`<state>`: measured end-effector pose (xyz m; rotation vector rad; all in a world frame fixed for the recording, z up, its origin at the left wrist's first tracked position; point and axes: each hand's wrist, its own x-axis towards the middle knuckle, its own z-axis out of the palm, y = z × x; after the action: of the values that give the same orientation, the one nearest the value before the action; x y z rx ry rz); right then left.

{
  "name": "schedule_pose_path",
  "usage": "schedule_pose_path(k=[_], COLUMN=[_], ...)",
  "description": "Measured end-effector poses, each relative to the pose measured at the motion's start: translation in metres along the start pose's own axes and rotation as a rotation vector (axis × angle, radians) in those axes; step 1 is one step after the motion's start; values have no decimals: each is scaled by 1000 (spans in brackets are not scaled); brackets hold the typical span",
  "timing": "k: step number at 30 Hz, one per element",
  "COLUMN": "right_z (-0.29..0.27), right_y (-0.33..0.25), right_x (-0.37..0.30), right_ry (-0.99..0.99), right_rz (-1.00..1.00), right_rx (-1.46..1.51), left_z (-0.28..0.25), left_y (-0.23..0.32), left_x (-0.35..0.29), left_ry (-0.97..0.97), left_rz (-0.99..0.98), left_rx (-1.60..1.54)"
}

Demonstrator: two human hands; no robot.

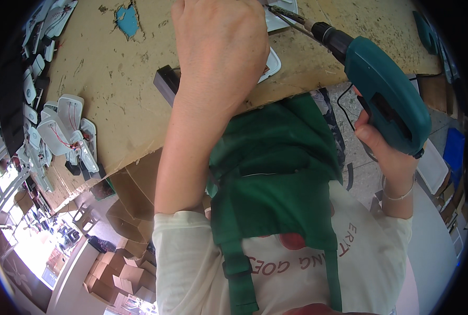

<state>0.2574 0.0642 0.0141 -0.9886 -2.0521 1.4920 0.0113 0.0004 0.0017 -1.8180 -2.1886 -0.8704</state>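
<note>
While our right hand (381,147) is gripping the teal power drill (378,73), the upper-centre white panel (275,23) is probably awaiting completion; what our left hand (223,47) is grasping, we cannot tell.

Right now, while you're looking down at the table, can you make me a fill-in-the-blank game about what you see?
1. The drill is in the person's ____ hand.
2. The colour of the apron is ____.
3. The torn patch in the table shows the colour ____.
4. The piled white parts lie on the table's ____ side.

Missing words: right; green; blue; left.
</note>
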Motion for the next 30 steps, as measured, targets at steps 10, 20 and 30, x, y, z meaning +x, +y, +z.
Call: schedule_pose_path(k=[10, 20, 30], right_z=[-1, 0, -2], right_y=[2, 4, 2], right_x=[-2, -3, -3], right_ry=[14, 4, -16], right_rz=[35, 43, 9], right_rx=[11, 2, -65], left_z=[0, 1, 1], left_y=[0, -1, 0], left_x=[1, 1, 0], left_ry=[13, 15, 18], left_rz=[-37, 4, -36], left_rx=[-48, -22, -49])
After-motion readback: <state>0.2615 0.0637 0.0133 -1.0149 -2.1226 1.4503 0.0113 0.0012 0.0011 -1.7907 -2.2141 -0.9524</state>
